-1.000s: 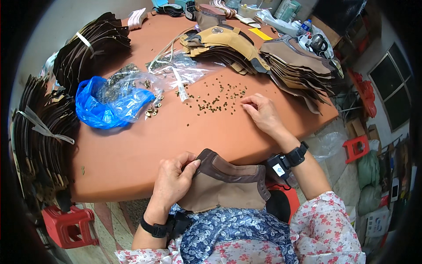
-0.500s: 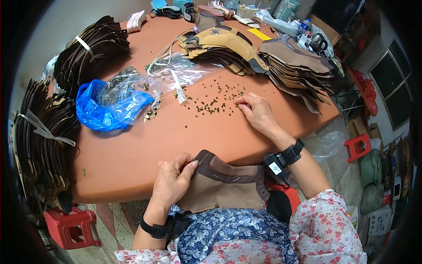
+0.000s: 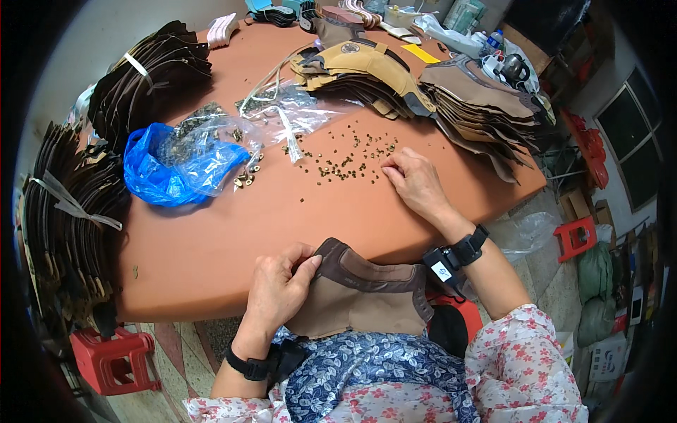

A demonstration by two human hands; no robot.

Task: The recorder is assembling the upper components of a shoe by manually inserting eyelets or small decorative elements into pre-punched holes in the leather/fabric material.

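Observation:
My left hand (image 3: 283,283) pinches the upper left corner of a brown shoe upper (image 3: 356,296), a tan piece with a dark brown collar band. The piece rests against my lap at the table's near edge. Over the orange-brown table (image 3: 211,254), my right hand (image 3: 417,182) is down at the right side of many scattered small brass-coloured metal pieces (image 3: 345,168), perhaps eyelets or hooks. Its thumb and fingertips are pressed together; whatever is between them is too small to make out.
Stacked tan uppers (image 3: 360,63) and brown uppers (image 3: 479,92) lie beyond my right hand. Tied dark bundles (image 3: 144,84) stand at the left. A blue plastic bag (image 3: 159,176) and clear bags (image 3: 300,106) lie between. Red stools (image 3: 113,359) stand on the floor.
The view has shifted very slightly. Both hands keep nearly the same places, the left on the shoe upper and the right beside the metal pieces.

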